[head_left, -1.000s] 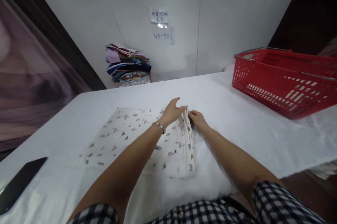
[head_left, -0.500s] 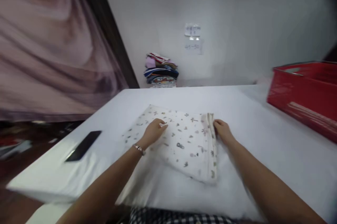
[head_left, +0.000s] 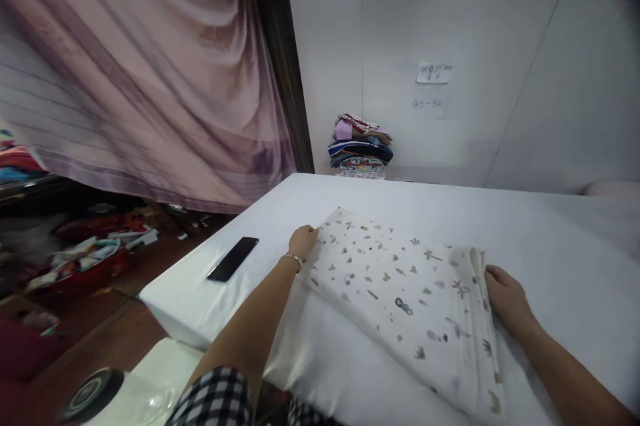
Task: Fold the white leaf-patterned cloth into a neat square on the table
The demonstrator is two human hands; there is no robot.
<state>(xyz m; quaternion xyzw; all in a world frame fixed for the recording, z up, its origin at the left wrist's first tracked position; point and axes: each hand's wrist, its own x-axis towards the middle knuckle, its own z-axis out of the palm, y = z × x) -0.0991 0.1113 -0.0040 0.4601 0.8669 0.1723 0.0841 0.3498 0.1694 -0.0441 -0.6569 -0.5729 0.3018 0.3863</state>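
Observation:
A folded white cloth (head_left: 400,286) printed with small leaves and flowers lies flat on the white table (head_left: 400,196). My left hand (head_left: 303,241) rests at the cloth's left edge, fingers curled on the fabric there. My right hand (head_left: 506,296) presses against the stacked folds at the cloth's right edge, fingers bent around them. A bracelet sits on my left wrist.
A black phone (head_left: 233,258) lies near the table's left edge. A stack of folded clothes (head_left: 360,146) stands at the far wall under paper notes. A pink curtain (head_left: 150,66) hangs left, with cluttered items (head_left: 85,259) on the floor below.
My left hand slid from the right folded edge across the cloth to its left edge. The view swung left, so the red basket left the frame. My right hand stayed at the folds.

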